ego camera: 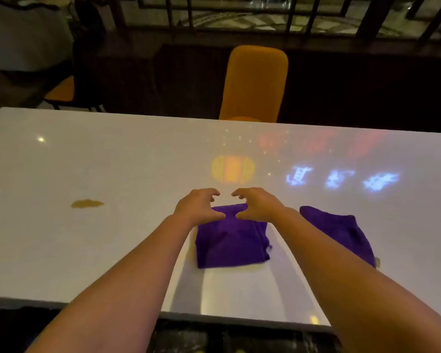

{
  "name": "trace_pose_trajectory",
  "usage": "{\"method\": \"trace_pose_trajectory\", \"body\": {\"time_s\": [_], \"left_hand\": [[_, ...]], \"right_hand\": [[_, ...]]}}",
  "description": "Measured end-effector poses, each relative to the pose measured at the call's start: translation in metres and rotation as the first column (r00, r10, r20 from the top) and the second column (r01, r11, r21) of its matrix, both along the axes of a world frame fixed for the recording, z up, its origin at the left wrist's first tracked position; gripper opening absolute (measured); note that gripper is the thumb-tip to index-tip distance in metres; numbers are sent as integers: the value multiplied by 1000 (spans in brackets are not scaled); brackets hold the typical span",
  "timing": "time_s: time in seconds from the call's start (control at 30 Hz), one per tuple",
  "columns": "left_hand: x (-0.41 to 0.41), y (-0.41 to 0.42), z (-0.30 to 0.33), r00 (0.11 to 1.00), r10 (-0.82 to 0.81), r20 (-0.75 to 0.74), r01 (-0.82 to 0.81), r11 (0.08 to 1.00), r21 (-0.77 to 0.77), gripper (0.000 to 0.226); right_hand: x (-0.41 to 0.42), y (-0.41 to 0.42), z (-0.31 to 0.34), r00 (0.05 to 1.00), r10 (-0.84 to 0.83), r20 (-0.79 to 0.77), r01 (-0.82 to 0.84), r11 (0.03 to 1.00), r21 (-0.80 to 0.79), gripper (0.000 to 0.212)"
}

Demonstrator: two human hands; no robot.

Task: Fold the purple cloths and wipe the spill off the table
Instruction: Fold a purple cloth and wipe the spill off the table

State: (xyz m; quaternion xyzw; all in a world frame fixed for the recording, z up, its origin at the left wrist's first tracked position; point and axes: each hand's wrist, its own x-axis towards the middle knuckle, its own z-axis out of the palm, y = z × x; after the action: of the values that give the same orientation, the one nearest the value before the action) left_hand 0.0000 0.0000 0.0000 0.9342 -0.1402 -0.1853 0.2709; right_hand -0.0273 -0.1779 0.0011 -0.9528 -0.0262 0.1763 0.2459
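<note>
The head view showed the left hand (pixel 196 206) and right hand (pixel 257 205), fingers curled and holding nothing, above one folded cloth (pixel 232 240), while the spill (pixel 87 203) waited, unwiped, far left of them.

In front of you the table (pixel 87 161) is glossy white, with a pale grey near edge. On it you see a deep purple cloth (pixel 232 243), plain with no pattern, and at the right a second purple cloth (pixel 341 230) of the same shade. At the left the spill (pixel 87 203) is a mustard yellow-brown patch. The far part of the table top carries coloured reflections: an orange-yellow striped one (pixel 232 169), red blurred ones (pixel 316 141), and three blue-white signs (pixel 341 178). Beyond the table the chair (pixel 256 82) is plain orange against a dark brown background.
</note>
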Motion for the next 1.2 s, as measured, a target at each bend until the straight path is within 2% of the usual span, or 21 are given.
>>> {"method": "trace_pose_trajectory", "body": {"time_s": [0.33, 0.43, 0.6, 0.7, 0.8, 1.0, 1.2], "left_hand": [[-13, -2, -62, 994, -70, -86, 77, 994, 80, 68], [-18, 0, -78, 997, -14, -70, 17, 999, 44, 66], [-14, -2, -81, 996, 24, -86, -21, 999, 40, 42], [-9, -3, -76, 989, 54, -139, -51, 998, 26, 26], [-6, -6, -65, 990, 61, -127, -58, 998, 29, 14], [3, -12, -31, 995, 74, -63, -74, 997, -8, 12], [19, -17, 35, 995, 80, 61, -74, 992, -98, 10]], "right_hand": [[-10, -2, -63, 992, 69, -103, -80, 990, -115, 66], [-11, -3, -75, 995, 50, -87, -59, 993, -99, 62], [-12, -4, -81, 996, -11, -88, 9, 1000, -26, 47], [-12, -6, -79, 994, -43, -101, 43, 999, 0, 40], [-11, -5, -69, 995, -25, -100, 23, 1000, -21, 30], [-4, -8, -31, 998, -48, -30, 48, 999, -23, 24], [13, -19, 34, 988, -74, 138, 72, 997, 20, 25]]}}
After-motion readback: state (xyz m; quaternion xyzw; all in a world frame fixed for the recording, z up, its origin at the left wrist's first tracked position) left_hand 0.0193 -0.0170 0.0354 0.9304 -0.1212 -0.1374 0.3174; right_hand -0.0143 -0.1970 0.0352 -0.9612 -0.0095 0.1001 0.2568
